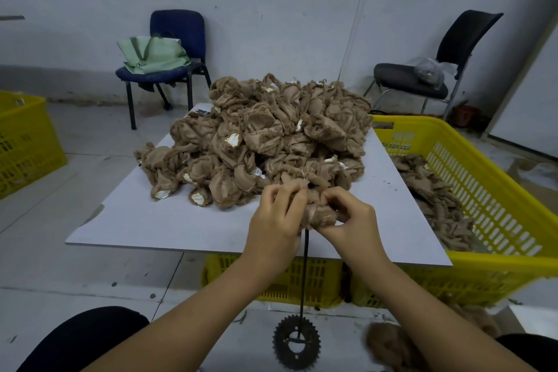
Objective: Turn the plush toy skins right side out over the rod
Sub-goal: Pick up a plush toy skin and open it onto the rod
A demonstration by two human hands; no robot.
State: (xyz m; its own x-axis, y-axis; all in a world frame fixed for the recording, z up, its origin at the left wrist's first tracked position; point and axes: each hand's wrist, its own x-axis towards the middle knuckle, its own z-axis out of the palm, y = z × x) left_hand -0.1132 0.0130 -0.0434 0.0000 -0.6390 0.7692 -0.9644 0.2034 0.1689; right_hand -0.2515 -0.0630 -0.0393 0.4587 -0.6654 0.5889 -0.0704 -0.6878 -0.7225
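Observation:
A thin black rod (305,266) stands upright on a toothed gear base (296,341) on the floor in front of me. A bunched brown plush skin (320,214) sits over the rod's top, which it hides. My left hand (276,217) grips the skin from the left and my right hand (351,217) pinches it from the right. Behind them a big pile of inside-out brown skins (256,142) with white patches covers the grey board (145,220).
A yellow crate (489,190) at right holds more brown skins; another yellow crate (293,281) sits under the board, a third (24,142) at far left. A blue chair with a green bag (154,54) and a black chair (437,69) stand by the wall. Fluffy brown plush (389,347) lies by my right knee.

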